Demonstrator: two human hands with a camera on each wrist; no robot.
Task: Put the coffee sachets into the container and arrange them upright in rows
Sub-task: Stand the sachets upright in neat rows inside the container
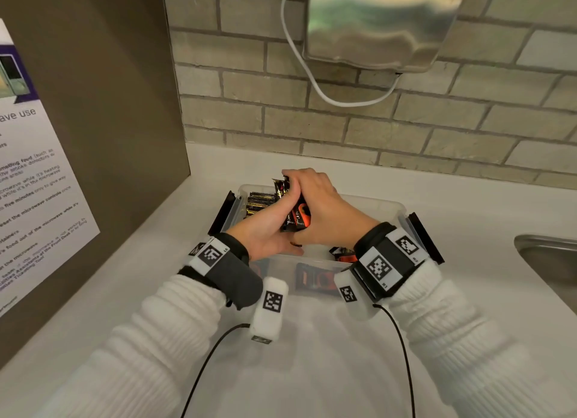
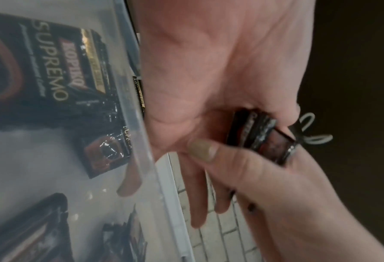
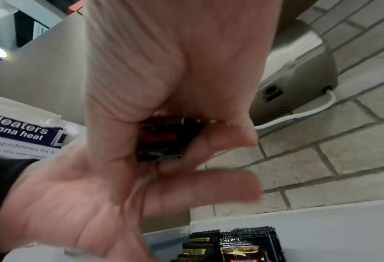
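A clear plastic container (image 1: 374, 203) with black end latches stands on the white counter. Above its middle my right hand (image 1: 321, 205) curls round a bundle of black-and-orange coffee sachets (image 1: 296, 213). My left hand (image 1: 268, 227) lies flat against the bundle's left side, fingers straight. The right wrist view shows the bundle (image 3: 164, 140) in curled right fingers, with the left hand (image 3: 97, 203) spread below. A row of sachets (image 1: 259, 203) stands upright at the container's far left end (image 3: 231, 246). Loose sachets (image 1: 343, 255) lie flat on its floor, one labelled Supremo (image 2: 52, 76).
A steel sink (image 1: 546, 252) is sunk into the counter at the right. A brown panel with a paper notice (image 1: 31, 183) closes off the left. On the brick wall behind hangs a metal dryer (image 1: 384, 21) with a white cord (image 1: 312, 74).
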